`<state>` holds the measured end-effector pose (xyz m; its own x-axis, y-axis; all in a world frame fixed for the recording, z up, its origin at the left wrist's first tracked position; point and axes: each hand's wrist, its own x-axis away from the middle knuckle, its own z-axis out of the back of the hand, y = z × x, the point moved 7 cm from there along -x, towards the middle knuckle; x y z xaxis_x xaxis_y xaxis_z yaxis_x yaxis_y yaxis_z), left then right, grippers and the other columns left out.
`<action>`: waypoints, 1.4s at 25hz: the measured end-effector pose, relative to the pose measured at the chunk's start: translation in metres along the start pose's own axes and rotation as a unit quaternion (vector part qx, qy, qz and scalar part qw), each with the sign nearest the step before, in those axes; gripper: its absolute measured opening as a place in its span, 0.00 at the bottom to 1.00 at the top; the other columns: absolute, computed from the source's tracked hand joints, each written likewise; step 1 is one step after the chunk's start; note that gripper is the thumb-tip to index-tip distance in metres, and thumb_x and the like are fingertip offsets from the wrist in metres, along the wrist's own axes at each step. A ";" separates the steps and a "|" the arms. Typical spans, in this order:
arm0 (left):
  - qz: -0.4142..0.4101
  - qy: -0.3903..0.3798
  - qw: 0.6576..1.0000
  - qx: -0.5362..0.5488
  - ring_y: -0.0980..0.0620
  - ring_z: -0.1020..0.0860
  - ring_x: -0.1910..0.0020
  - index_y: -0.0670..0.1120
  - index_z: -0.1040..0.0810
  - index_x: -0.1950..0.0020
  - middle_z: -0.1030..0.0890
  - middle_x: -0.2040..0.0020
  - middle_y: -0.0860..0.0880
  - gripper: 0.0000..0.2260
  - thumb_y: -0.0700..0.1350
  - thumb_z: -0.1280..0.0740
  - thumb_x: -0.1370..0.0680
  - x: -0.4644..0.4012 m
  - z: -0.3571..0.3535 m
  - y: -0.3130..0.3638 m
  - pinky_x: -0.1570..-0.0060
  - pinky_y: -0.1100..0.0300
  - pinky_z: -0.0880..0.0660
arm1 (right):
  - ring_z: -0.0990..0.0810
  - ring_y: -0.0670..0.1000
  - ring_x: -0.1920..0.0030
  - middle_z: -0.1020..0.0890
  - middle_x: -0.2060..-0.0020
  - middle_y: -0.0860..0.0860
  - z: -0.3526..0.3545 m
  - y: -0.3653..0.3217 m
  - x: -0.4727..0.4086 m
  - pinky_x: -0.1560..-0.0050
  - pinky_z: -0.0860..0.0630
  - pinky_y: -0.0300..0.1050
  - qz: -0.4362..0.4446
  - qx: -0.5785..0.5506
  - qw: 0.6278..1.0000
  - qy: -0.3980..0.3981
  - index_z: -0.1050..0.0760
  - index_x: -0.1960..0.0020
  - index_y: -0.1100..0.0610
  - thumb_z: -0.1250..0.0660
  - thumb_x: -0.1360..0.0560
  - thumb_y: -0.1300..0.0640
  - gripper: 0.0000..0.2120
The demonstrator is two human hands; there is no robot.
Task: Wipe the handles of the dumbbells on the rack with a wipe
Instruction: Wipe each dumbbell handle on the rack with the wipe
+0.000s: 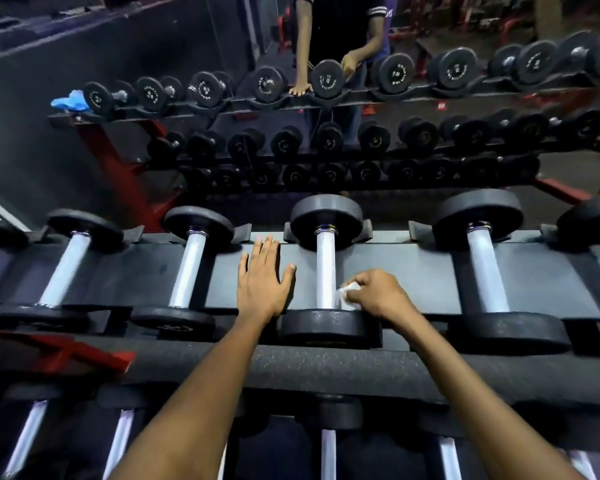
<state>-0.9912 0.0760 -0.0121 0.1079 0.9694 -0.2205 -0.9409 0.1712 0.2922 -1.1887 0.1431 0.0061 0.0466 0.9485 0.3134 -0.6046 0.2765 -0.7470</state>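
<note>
Right hand's grip (378, 294) pinches a crumpled white wipe (347, 295) against the lower end of the silver knurled handle (326, 268) of the black round-headed dumbbell (327, 216) at the frame's centre. Left hand (262, 277) lies flat, fingers straight, on the dark grey rack shelf (413, 271) just left of that dumbbell. Beyond, in the upper frame, a mirror (187, 46) reflects the rack and a blue cloth (68, 101).

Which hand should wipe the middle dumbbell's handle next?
Right hand: it already pinches the wipe against the handle. Left hand lies flat on the rack shelf.
</note>
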 end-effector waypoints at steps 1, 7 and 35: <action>0.000 0.003 1.000 0.002 0.55 0.52 0.22 0.48 0.44 0.21 0.44 0.21 0.51 0.29 0.59 0.50 0.20 0.000 0.000 0.000 0.24 0.53 0.58 | 0.25 0.49 0.62 0.21 0.64 0.53 -0.012 -0.002 -0.001 0.58 0.32 0.40 0.008 -0.066 0.995 -0.068 0.19 0.56 0.59 0.34 0.29 0.65 0.06; 0.001 0.010 1.000 0.022 0.56 0.53 0.22 0.49 0.43 0.22 0.44 0.21 0.52 0.29 0.59 0.49 0.21 0.000 0.000 -0.001 0.24 0.54 0.60 | 0.25 0.51 0.54 0.17 0.52 0.56 -0.016 0.015 0.005 0.50 0.33 0.45 -0.017 -0.166 0.967 -0.193 0.19 0.48 0.61 0.35 0.26 0.63 0.09; 0.010 0.023 0.997 0.073 0.56 0.53 0.22 0.49 0.41 0.22 0.44 0.21 0.52 0.30 0.60 0.47 0.23 0.001 0.003 -0.003 0.25 0.56 0.62 | 0.22 0.51 0.49 0.19 0.58 0.48 -0.036 -0.115 0.019 0.52 0.31 0.36 0.224 0.362 0.888 -0.173 0.20 0.43 0.52 0.37 0.25 0.62 0.14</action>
<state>-0.9872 0.0770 -0.0101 0.0708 0.9645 -0.2544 -0.8856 0.1781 0.4290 -1.0894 0.1353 0.0770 -0.4988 0.7997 0.3343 -0.8596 -0.4073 -0.3085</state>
